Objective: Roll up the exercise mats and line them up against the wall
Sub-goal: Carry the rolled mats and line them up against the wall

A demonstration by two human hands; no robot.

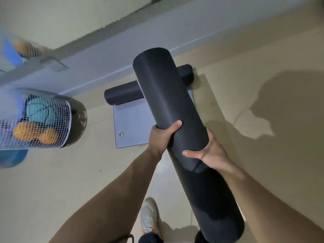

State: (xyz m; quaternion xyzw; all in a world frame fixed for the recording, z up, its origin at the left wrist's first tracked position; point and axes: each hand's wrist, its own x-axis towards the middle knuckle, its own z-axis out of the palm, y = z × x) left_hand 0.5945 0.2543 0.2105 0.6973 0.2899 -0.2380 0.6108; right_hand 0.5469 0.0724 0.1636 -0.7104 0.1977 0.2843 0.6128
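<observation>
A fully rolled black mat (168, 102) is held up off the floor, running from lower right toward the wall. My left hand (162, 135) grips its left side with the thumb over the top. My right hand (208, 151) wraps it from the right, fingers curled across the front. Below it on the floor lies a second mat (133, 123), grey side up with a metal eyelet, only partly rolled; its black roll (122, 94) lies near the grey wall base (98, 71).
A white wire-mesh bin (40, 121) holding teal and orange balls stands at the left, with a blue object (12, 157) beneath it. My shoe (149, 216) is on the beige floor at the bottom. Open floor stretches to the right.
</observation>
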